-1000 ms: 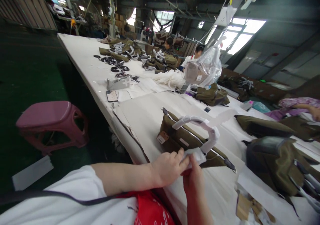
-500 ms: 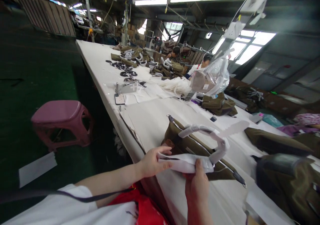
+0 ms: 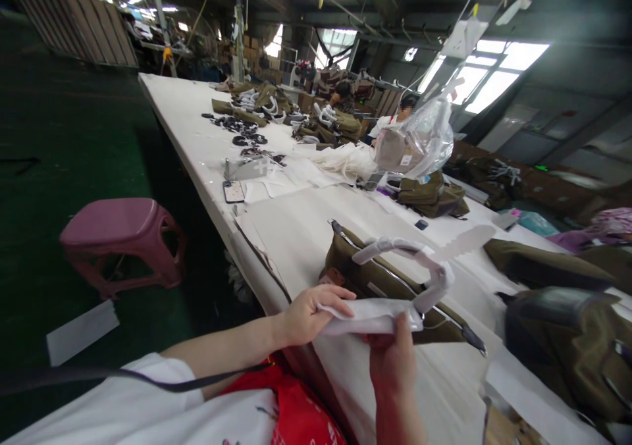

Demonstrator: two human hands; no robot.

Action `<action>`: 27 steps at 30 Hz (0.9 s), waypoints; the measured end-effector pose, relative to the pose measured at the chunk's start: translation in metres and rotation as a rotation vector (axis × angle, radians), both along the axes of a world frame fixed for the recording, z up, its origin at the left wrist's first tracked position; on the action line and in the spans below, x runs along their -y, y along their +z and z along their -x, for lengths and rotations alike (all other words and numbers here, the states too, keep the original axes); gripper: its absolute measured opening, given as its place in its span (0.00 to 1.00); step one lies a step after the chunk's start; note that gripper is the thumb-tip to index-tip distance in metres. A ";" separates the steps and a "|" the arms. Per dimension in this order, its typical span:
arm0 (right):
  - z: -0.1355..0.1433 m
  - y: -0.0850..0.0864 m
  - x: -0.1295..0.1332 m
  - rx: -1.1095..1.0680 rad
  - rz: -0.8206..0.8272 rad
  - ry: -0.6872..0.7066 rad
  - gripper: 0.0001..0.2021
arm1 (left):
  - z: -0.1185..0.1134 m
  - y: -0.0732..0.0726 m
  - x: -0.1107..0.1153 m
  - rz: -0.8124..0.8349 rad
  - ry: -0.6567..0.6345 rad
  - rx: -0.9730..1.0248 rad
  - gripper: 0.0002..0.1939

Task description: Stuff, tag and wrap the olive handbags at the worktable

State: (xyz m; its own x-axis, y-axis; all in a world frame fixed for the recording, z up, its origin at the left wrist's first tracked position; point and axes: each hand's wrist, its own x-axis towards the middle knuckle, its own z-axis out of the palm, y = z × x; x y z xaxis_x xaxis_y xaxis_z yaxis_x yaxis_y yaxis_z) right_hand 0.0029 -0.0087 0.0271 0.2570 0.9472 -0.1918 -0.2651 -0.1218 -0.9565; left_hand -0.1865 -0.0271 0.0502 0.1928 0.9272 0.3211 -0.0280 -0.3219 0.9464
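Observation:
An olive-green zippered bag (image 3: pixel 380 274) lies on the white-covered table in front of me. Its arched handle (image 3: pixel 428 267) is wrapped in white material. A strip of white wrapping (image 3: pixel 368 314) stretches between my hands at the bag's near side, beside the handle's lower end. My left hand (image 3: pixel 316 310) grips the strip's left end, fingers bent over the top. Pressed on its right end is the thumb of my right hand (image 3: pixel 394 353), with the other fingers underneath, partly hidden. A brown patch (image 3: pixel 333 277) shows on the bag near my left fingers.
More olive bags (image 3: pixel 563 353) lie at my right, and others are heaped farther along the table (image 3: pixel 301 208). A phone (image 3: pixel 234 191) rests near the left edge. Clear plastic (image 3: pixel 434 142) hangs over the table. A pink stool (image 3: pixel 123 234) stands on the floor. Other people sit beyond.
The fingers of my left hand have folded over the strip, whose open slit is now closed over. My right hand has shifted slightly right along it, still pinching.

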 end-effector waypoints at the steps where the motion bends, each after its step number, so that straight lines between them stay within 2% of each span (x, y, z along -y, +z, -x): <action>1: 0.001 -0.001 0.003 0.001 -0.024 0.018 0.21 | 0.000 0.001 0.000 0.002 0.004 -0.005 0.15; 7: 0.009 -0.004 0.017 0.026 0.008 0.180 0.17 | 0.001 0.006 0.002 -0.027 0.006 -0.054 0.17; 11: 0.013 0.005 0.018 -0.093 0.033 0.252 0.15 | 0.004 0.007 0.003 -0.087 -0.026 -0.070 0.17; 15: 0.012 0.016 0.024 -0.196 0.046 0.303 0.19 | 0.009 0.008 0.002 -0.117 -0.054 -0.114 0.15; 21: 0.013 0.020 0.021 -0.254 0.135 0.272 0.26 | 0.009 0.010 0.005 -0.196 -0.116 -0.225 0.08; 27: 0.013 0.008 0.014 -0.044 0.146 0.189 0.22 | 0.008 0.008 0.009 -0.272 -0.132 -0.457 0.11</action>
